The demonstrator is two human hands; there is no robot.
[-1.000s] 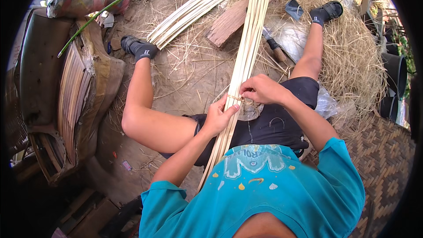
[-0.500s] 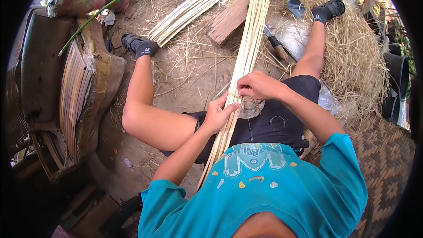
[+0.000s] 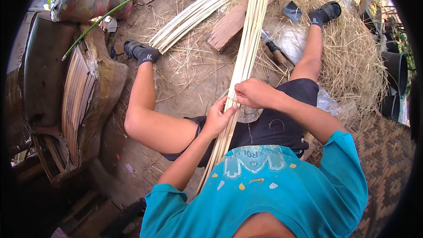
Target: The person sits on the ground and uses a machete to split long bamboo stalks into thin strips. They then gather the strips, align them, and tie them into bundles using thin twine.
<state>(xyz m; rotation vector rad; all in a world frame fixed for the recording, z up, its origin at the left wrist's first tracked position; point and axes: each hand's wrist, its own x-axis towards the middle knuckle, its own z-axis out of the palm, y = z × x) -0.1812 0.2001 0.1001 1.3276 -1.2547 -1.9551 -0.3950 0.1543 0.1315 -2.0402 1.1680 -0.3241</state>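
A long bundle of pale, thin bamboo strips [image 3: 247, 53] lies slantwise across my lap, its far end past the plank and its near end beside my shirt. My left hand [image 3: 216, 118] is wrapped around the bundle from the left, thumb on top. A narrow tie strip [image 3: 232, 100] crosses the bundle just ahead of that thumb. On the right side, my right hand [image 3: 256, 93] is closed, its fingertips pinching at the tie against the bundle's edge. The exact grip under the right fingers is partly hidden.
Another bundle of strips [image 3: 198, 13] lies on the ground beyond my left foot, next to a wooden plank [image 3: 224, 28]. A wood-handled knife [image 3: 277, 55] and piled shavings [image 3: 348, 57] are to the right. A worn armchair [image 3: 103, 88] stands left, under a green stalk [image 3: 103, 17].
My right hand has shifted slightly left and down, with its fingers curled more tightly at the tie. The left hand keeps its hold on the bundle. The whole view has shifted a little.
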